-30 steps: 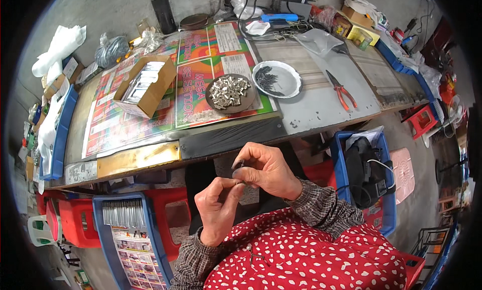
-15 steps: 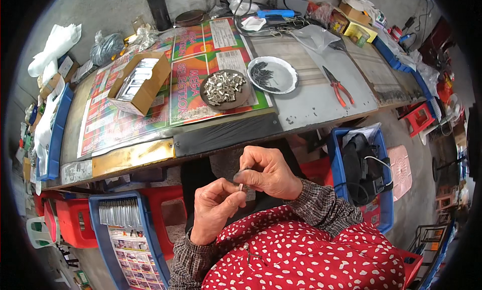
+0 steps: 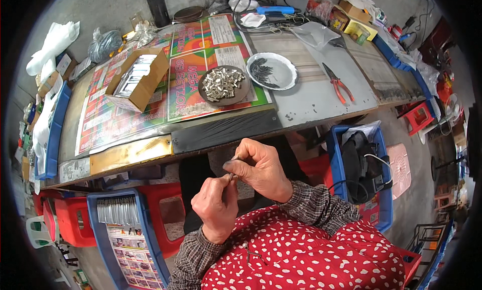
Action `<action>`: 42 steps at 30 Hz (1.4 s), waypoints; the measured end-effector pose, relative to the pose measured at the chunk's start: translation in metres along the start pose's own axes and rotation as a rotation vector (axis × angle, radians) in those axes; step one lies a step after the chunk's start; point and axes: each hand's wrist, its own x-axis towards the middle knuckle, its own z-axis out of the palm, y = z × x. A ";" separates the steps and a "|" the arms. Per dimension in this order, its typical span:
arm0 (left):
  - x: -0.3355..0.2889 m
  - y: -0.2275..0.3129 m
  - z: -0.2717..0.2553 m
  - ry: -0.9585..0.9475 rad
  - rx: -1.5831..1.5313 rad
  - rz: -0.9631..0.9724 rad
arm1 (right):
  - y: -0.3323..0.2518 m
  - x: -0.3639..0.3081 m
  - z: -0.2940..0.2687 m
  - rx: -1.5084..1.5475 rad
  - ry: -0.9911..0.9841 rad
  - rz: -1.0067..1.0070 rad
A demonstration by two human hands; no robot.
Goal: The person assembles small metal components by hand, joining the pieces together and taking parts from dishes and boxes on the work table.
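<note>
Both hands meet above my lap, just in front of the table's near edge. My left hand [image 3: 217, 205] is closed, thumb and fingers pinching a tiny part mostly hidden by the fingers. Against its fingertips, my right hand [image 3: 262, 170] is closed too, its darkened thumb pressed to the forefinger; what it pinches is too small to make out. On the table ahead, a round dark dish [image 3: 224, 100] holds many short silvery metal pieces. A white bowl [image 3: 288, 74] to its right contains thin dark grey pieces [image 3: 261, 73].
Red-handled pliers [image 3: 339, 87] lie on the grey board at the right. An open cardboard box [image 3: 153, 79] of silvery packets stands at the left. Blue crates [image 3: 94, 214] flank me below the table, beside red stools [image 3: 74, 220]. Cables and a blue tool [image 3: 275, 10] lie behind.
Both hands have shifted slightly left and up. The left hand has turned, its fingers now curled more tightly, and the small part between the hands is less visible.
</note>
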 end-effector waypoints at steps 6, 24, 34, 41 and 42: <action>-0.006 -0.007 -0.012 -0.177 -0.423 -0.430 | -0.006 0.001 -0.013 0.066 -0.047 0.106; -0.006 -0.001 -0.015 -0.287 -0.565 -0.576 | -0.013 0.001 -0.024 -0.011 -0.081 0.128; -0.006 -0.005 -0.016 -0.318 -0.545 -0.549 | -0.021 -0.003 -0.020 -0.162 -0.065 0.052; -0.007 -0.009 -0.025 -0.284 -0.472 -0.449 | -0.017 0.000 -0.009 -0.041 0.038 0.102; -0.009 -0.010 -0.028 -0.276 -0.429 -0.411 | -0.017 0.001 -0.009 -0.044 0.082 0.076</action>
